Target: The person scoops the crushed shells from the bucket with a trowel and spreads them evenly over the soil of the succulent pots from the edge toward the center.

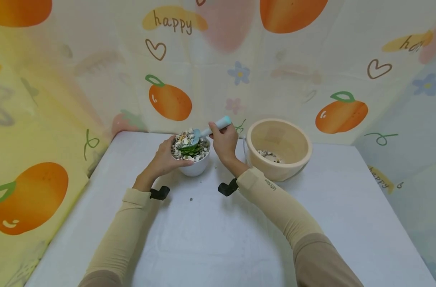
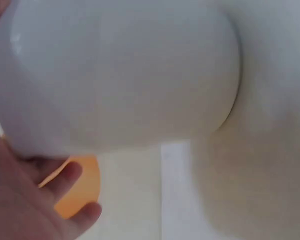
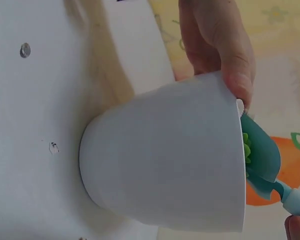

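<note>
A white flowerpot (image 1: 194, 170) stands upright at the back of the table, filled with small pale stones (image 1: 182, 138) round a green succulent (image 1: 191, 150). My left hand (image 1: 163, 158) grips the pot at its rim, thumb along the near side; in the left wrist view its fingers (image 2: 62, 182) lie against the smooth wall (image 2: 115, 75). With my right hand (image 1: 225, 142) I hold a light-blue toy-like trowel (image 1: 223, 122) by its handle. The trowel's scoop (image 3: 264, 150) dips over the pot's mouth, close above the succulent's leaves, among the stones.
Right of the pot stands a cream bucket (image 1: 279, 170) with a handle and some stones (image 1: 270, 155) on its bottom. A few loose stones (image 3: 25, 50) lie on the white table (image 1: 218, 247). A fruit-patterned cloth (image 1: 203, 71) hangs right behind the table.
</note>
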`<state>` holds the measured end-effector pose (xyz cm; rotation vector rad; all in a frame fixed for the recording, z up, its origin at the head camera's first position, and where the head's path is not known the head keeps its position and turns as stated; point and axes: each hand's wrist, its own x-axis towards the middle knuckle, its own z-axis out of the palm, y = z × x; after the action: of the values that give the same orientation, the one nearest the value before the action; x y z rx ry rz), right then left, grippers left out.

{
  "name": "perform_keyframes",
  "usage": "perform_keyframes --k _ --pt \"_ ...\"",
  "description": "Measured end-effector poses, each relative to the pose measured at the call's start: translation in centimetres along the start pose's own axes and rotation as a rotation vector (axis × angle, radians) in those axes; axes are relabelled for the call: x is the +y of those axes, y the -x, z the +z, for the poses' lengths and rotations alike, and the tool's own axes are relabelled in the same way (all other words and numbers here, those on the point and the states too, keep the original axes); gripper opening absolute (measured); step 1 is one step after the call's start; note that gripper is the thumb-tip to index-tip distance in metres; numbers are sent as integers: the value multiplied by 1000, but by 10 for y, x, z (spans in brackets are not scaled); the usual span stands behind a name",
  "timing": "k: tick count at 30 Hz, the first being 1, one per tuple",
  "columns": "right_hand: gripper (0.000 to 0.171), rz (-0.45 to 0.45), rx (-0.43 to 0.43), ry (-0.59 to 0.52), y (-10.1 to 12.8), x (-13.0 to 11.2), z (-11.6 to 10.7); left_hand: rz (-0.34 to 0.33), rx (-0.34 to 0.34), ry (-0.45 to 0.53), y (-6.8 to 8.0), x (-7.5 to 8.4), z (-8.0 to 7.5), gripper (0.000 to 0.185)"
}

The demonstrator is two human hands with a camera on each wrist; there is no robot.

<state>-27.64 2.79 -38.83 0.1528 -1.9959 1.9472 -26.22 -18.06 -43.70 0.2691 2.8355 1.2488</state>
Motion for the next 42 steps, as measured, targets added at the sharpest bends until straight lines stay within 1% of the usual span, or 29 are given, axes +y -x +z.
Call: perform_keyframes --k 2,4,6,8,10,13,16,19,23,26,30,33,36,42 --pt "23 21 2 -9 0 0 -1 35 -29 -5 -2 -1 -3 110" --pt "23 41 2 -23 1 0 -2 54 -65 5 -4 -2 -5 111" --pt "23 58 3 -35 1 0 -4 58 -94 19 -5 -3 -6 114" --pt "22 83 2 -63 1 1 -4 36 -113 35 -5 -5 -6 117" --pt "21 110 0 -100 0 2 -5 10 -115 47 -4 -6 -5 119" --pt "19 144 -3 -146 -1 3 -5 -11 -95 58 -2 -7 -4 119" --pt "19 156 -6 -153 -1 3 -5 -21 -67 52 0 -6 -1 119" --pt "20 157 -11 -142 -2 3 -6 -18 -35 45 1 -5 1 118" --pt "22 153 -27 -135 -2 3 -5 -11 -23 27 3 -4 1 117" --pt "23 151 -48 -135 -3 2 -4 -14 -52 15 3 -4 -3 119" --pt "24 144 -61 -114 -3 2 -3 1 -115 13 -2 -6 -8 122" --pt "23 129 -68 -83 -2 1 -3 1 -146 24 -6 -7 -9 122" --pt "22 106 -76 -57 -3 0 -4 -14 -150 41 -7 -8 -9 122" --pt "22 92 -76 -57 -4 -4 -7 -20 -138 43 -9 -8 -7 122"
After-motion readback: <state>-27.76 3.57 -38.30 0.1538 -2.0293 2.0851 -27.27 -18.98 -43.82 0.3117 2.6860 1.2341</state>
